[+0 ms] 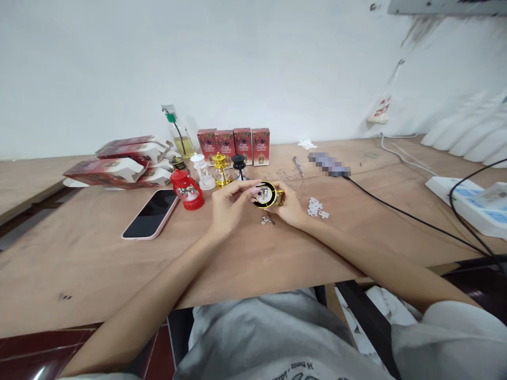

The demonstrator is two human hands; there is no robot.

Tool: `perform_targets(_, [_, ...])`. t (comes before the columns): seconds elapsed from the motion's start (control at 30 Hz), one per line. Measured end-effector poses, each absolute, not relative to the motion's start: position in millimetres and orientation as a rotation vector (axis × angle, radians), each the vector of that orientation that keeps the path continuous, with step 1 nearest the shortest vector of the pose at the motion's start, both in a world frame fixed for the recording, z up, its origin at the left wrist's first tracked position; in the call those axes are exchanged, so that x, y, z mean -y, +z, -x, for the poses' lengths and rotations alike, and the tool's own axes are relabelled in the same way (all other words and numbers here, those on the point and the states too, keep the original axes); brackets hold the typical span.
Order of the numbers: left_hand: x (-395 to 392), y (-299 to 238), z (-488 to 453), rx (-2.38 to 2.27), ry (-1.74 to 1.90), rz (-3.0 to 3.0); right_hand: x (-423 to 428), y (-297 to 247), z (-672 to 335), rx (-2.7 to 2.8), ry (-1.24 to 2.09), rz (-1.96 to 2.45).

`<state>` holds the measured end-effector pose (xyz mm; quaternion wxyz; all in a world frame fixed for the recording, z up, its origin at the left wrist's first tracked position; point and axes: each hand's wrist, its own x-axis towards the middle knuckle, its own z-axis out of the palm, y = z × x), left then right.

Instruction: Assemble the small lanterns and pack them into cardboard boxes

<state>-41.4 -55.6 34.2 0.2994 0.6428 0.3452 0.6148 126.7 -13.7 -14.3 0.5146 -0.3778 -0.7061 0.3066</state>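
My right hand (291,207) is wrapped round a small gold lantern (281,197), tipped so that its round underside with a black ring and a white middle faces me. A small compartment with metal contacts shows in that underside. The thumb and forefinger of my left hand (229,205) are pinched together at the underside's left edge; what they grip, if anything, is too small to make out. Just below the lantern lie several small silvery button cells (268,220). To the right of my right hand is a pile of white plastic pieces (316,207).
A red lantern (187,191), a white lantern (204,173), another gold lantern (221,171) and black ones stand left. Behind are upright red boxes (260,146). A phone (152,214), flattened boxes (106,171), a bottle (181,138), screws (289,177) and a screwdriver (298,166) surround them.
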Motion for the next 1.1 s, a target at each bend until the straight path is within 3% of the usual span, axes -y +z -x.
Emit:
perform_targets(0.47, [55, 30, 53, -0.948, 1.916, -2.969, 13, -15, -127, 1.689, 0.752, 0.893])
perform_targets(1.1, [57, 24, 51, -1.002, 1.966, -2.922, 15, -15, -123, 1.677, 0.794, 0.848])
